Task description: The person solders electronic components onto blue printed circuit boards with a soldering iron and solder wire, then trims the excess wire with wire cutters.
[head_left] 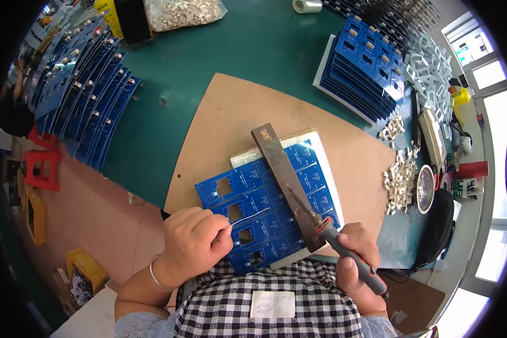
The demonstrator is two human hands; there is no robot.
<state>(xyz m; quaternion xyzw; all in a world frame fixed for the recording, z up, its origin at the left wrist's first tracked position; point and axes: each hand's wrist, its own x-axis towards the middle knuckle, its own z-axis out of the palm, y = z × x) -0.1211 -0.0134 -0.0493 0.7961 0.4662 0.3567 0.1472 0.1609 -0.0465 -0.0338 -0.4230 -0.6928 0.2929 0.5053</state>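
Observation:
A blue circuit board panel (264, 225) with square cut-outs lies tilted on a pale pad (331, 186). Across it rests a long dark bar (275, 158). My left hand (200, 242) is closed in a pinch at the panel's left part, with a thin silvery strand of solder wire (250, 217) running from the fingertips over the panel. Wrapped round the grey-and-red handle of a soldering iron (343, 248), my right hand (359, 256) is at the bar's near end. The iron's tip points up and left above the bar; whether it touches is unclear.
A brown board (208, 135) lies on the green table (169, 67). Blue panels stand stacked at left (84, 96) and right (360, 67). Small metal parts (400, 183) are heaped at right beside a round metal dish (424, 189). A bag of parts (186, 14) lies at the back.

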